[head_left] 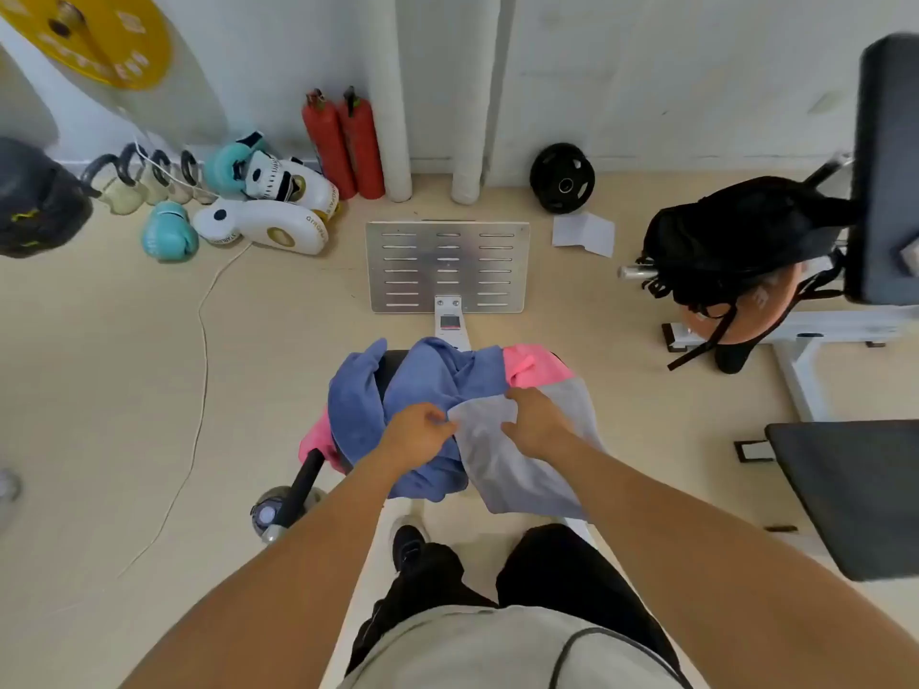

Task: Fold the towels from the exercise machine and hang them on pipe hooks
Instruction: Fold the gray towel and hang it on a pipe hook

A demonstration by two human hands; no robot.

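Note:
Three towels lie heaped on the seat of the exercise machine (450, 263) right in front of me. The blue towel (422, 380) is bunched over the middle and left. A pink towel (534, 368) shows at the far right and again low at the left. On the right, the grey towel (502, 464) drapes down the near side. My left hand (417, 432) pinches the grey towel's top left corner. My right hand (534, 420) grips its upper edge a little to the right. No pipe hooks can be made out.
Two white pipes (393, 116) rise along the back wall beside two red extinguishers (343, 141). Boxing gloves and pads (258, 206) and kettlebells lie at the left. A black backpack (736, 241) hangs on a bench at the right. A black pad (855, 494) juts in at the near right.

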